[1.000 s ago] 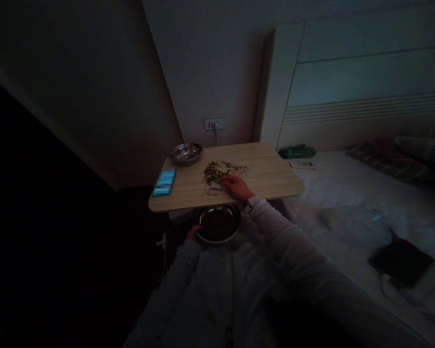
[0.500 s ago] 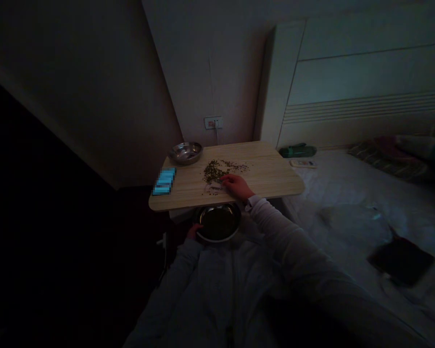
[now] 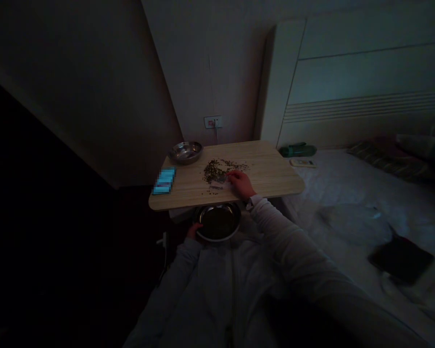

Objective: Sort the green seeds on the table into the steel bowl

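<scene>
Small dark-green beans or grains [image 3: 213,170] lie scattered over the wooden tabletop [image 3: 271,169]; their exact kind is too small to tell. Above their near side, my right hand [image 3: 242,184] is closed in a pinch on a small, thin, clear plastic piece [image 3: 219,183], which touches or nearly touches the wood. My left hand [image 3: 194,231] grips the left rim of a metal bowl [image 3: 235,232], thumb over the edge. That bowl sits just below the table's near edge, close to my body. Its inside is dark, so I cannot make out the contents.
A second metal bowl [image 3: 186,153] stands at the table's back left, with a lit phone [image 3: 164,181] in front of it. To the right is a bed [image 3: 326,186] holding a green bottle [image 3: 297,150], a remote control [image 3: 303,163] and a dark flat object [image 3: 401,260]. The room is dim.
My right hand has shifted slightly right and away from me with the plastic piece, which now shows flatter beside the grains. My left hand and its bowl stay in place.
</scene>
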{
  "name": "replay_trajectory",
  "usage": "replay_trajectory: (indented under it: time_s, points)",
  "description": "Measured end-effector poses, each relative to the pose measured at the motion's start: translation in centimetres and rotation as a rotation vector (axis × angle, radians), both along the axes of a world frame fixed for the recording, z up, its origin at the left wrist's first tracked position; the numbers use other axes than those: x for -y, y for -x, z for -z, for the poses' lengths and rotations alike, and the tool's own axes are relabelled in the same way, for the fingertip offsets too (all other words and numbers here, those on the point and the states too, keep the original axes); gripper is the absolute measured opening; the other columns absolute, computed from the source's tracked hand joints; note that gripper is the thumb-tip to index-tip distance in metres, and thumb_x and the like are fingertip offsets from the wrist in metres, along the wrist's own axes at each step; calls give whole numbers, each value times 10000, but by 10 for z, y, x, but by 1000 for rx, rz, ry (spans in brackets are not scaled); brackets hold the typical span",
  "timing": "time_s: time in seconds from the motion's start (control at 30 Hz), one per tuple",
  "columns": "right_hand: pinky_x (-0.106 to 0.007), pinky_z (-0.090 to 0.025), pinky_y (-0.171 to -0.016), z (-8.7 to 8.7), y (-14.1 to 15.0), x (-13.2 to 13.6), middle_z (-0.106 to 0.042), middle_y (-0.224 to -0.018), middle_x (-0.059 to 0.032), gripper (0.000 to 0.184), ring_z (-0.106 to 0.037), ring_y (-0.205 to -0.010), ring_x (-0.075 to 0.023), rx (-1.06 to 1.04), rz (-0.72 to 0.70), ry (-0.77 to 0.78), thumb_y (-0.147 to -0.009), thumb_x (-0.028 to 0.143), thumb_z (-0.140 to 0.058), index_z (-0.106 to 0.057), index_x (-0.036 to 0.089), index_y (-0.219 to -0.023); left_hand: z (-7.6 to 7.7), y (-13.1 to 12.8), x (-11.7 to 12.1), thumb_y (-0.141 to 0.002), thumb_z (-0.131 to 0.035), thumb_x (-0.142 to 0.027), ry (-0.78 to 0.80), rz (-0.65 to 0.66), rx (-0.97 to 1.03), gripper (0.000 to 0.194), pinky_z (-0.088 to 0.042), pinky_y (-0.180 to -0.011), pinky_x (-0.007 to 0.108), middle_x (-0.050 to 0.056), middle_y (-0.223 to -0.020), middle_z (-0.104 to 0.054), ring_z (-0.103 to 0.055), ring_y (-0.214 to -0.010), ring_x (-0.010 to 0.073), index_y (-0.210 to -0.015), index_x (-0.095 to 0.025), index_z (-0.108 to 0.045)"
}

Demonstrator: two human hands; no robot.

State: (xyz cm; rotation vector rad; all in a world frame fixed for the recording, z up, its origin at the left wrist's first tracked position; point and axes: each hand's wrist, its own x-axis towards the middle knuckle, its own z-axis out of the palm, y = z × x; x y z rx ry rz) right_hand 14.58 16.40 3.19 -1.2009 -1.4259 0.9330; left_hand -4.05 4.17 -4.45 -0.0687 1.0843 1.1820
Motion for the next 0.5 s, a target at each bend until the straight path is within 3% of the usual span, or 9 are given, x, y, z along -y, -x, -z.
replay_trajectory:
  time_s: [0.5]
  points:
    - [-307, -446, -733, 3, 0, 0, -618, -717, -6, 180, -550, -695, -144, 104, 46, -52, -694, 219, -494, -628, 178, -806, -5, -1, 2, -657, -485, -70, 57, 23, -25, 426, -524, -777, 383, 34, -539, -684, -695, -684, 246, -1052, -133, -634]
